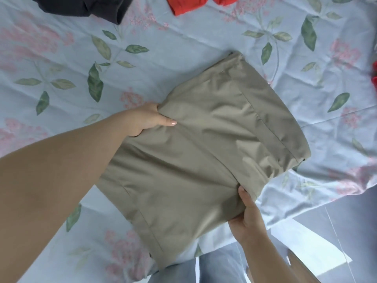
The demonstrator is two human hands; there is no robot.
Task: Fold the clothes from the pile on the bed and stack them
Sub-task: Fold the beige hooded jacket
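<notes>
Two bare hands hold one folded khaki garment (pixel 204 150) near the front edge of a bed (pixel 183 48). The bed is covered by a pale blue sheet printed with green leaves and pink blossoms. The garment is folded into a rough rectangle, set at an angle, with its nearest corner reaching past the bed's edge above the person's blue jeans (pixel 216 268).

The left hand (pixel 146 119) grips the garment's left edge, thumb on top and fingers tucked out of sight beneath. The right hand (pixel 247 213) grips the near right edge in the same way, thumb pressed on the cloth.

Well apart at the far edge of the view, a crumpled dark garment (pixel 85 7) lies at the left and an orange-red garment (pixel 187 4) sits beside it.
</notes>
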